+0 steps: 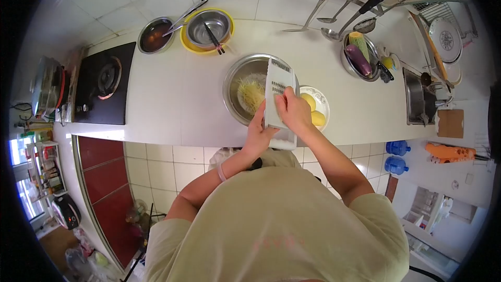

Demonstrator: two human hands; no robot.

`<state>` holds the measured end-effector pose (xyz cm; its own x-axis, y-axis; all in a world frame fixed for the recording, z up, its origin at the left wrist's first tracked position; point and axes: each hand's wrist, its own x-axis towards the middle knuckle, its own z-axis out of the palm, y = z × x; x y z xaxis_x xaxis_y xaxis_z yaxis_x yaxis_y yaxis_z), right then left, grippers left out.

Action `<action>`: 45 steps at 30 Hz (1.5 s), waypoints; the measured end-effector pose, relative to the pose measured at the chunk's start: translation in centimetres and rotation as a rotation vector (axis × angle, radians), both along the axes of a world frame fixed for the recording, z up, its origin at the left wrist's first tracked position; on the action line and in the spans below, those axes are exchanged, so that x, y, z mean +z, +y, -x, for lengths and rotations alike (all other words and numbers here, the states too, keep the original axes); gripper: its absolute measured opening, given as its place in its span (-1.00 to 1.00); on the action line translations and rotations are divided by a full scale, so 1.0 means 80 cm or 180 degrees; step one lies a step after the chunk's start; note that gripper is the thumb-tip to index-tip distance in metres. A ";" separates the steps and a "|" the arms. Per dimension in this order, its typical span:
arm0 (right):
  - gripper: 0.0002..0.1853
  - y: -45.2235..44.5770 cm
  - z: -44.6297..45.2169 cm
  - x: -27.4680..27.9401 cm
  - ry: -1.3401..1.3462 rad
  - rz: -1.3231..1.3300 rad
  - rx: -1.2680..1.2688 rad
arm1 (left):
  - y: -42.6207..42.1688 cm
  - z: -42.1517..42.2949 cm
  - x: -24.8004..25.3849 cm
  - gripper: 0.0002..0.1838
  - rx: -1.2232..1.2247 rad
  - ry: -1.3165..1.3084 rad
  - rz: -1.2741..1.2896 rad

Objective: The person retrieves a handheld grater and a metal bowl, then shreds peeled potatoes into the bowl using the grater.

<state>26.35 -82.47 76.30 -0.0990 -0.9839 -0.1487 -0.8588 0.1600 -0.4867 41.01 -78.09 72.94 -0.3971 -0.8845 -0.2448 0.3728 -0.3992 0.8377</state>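
Note:
A white grater [276, 86] leans over a steel bowl [228, 90] on the counter, its lower end near the counter's front edge. Pale yellow shreds [250, 93] lie in the bowl. My left hand [258, 137] grips the grater's lower left edge. On the grater's face rests my right hand [294, 108], its fingers bent; whatever lies under them, if anything, is hidden. Just right of the bowl, peeled yellow potatoes [317, 118] sit on a white patterned plate [324, 103], partly behind my right hand.
A black cooktop [104, 86] is at the left. Behind are a pot of dark liquid [155, 35] and a yellow basin [187, 42] holding a steel bowl and chopsticks. At the right, a bowl holds an eggplant [358, 59], beside a knife [385, 73] and the sink [413, 94].

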 end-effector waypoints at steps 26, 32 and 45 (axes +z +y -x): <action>-0.77 -0.059 0.000 -0.029 0.0324 0.0497 -0.0395 | 0.005 -0.015 -0.001 -0.19 0.0138 -0.0242 0.0408; -0.80 -0.031 -0.018 -0.018 0.0141 0.0368 0.0147 | 0.004 -0.017 0.008 -0.16 0.0245 -0.0225 0.0471; -0.81 -0.023 -0.033 -0.005 0.0104 0.0319 0.0143 | 0.002 -0.021 -0.004 -0.14 0.0360 -0.0121 0.0114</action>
<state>28.99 -84.34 75.88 -0.0577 -0.9972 -0.0468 -0.8797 0.0730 -0.4700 42.67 -77.91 72.60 -0.2852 -0.9316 -0.2251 0.3816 -0.3258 0.8650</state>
